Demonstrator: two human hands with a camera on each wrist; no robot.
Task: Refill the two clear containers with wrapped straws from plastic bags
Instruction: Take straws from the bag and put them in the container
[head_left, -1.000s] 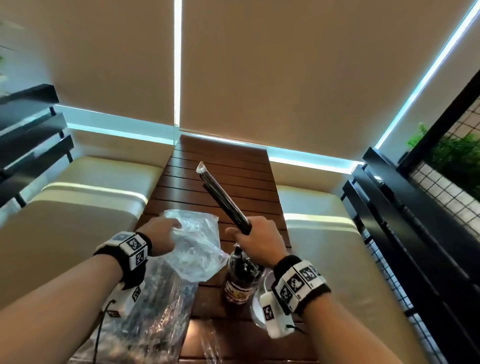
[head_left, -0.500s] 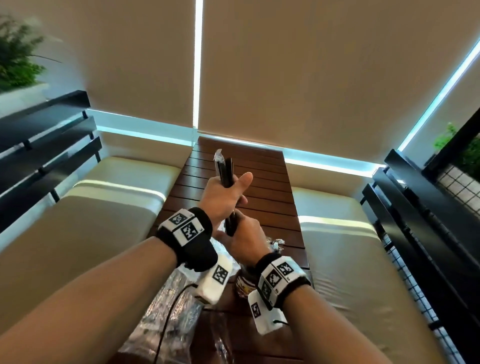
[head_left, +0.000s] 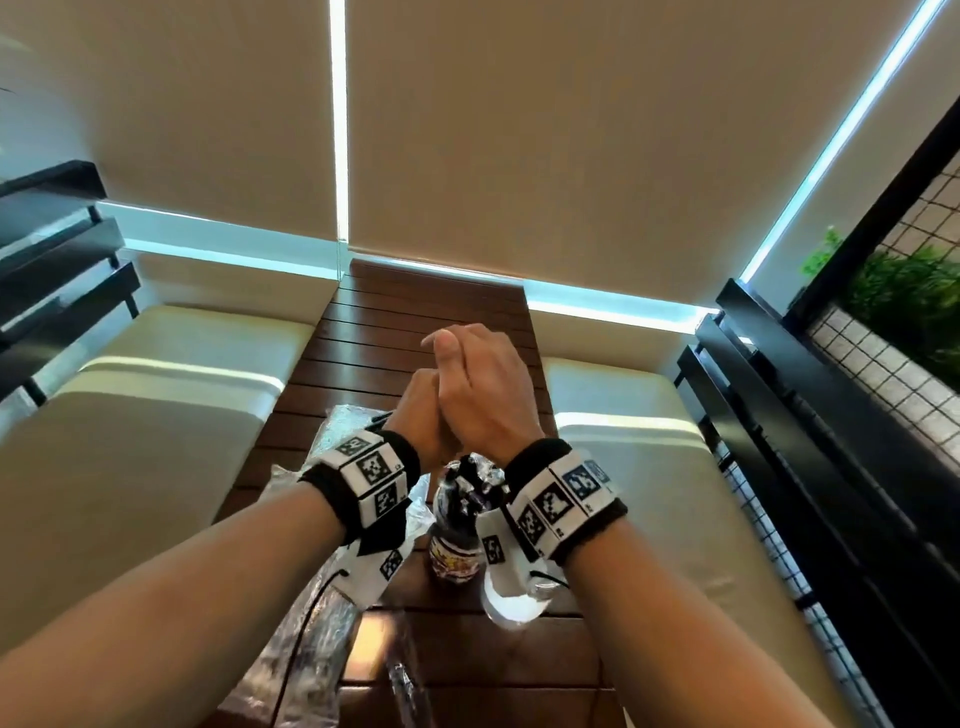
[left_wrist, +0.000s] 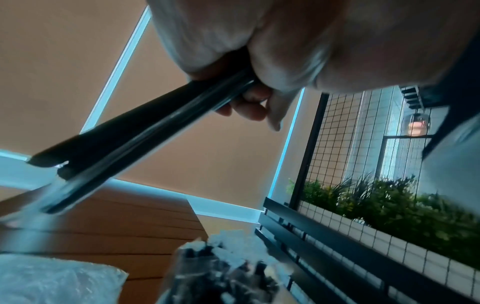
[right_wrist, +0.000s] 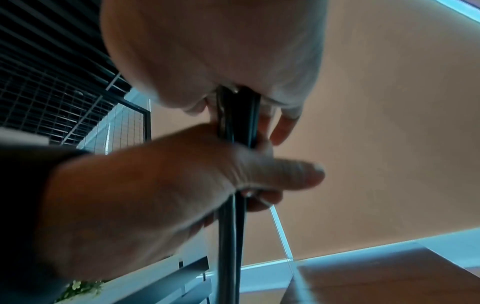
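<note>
Counter (head_left: 363, 343): dark slatted wood, carrying a crumpled clear plastic bag (head_left: 317, 639) along its left edge toward the near end. Clear container (head_left: 457, 525): upright mid-counter just right of the bag, below both wrists, packed with black wrapped straws. Hands: left hand (head_left: 423, 415) and right hand (head_left: 483, 395) pressed together above the container, both curled around one small bundle of wrapped straws (left_wrist: 135, 131), black in clear film.
</note>
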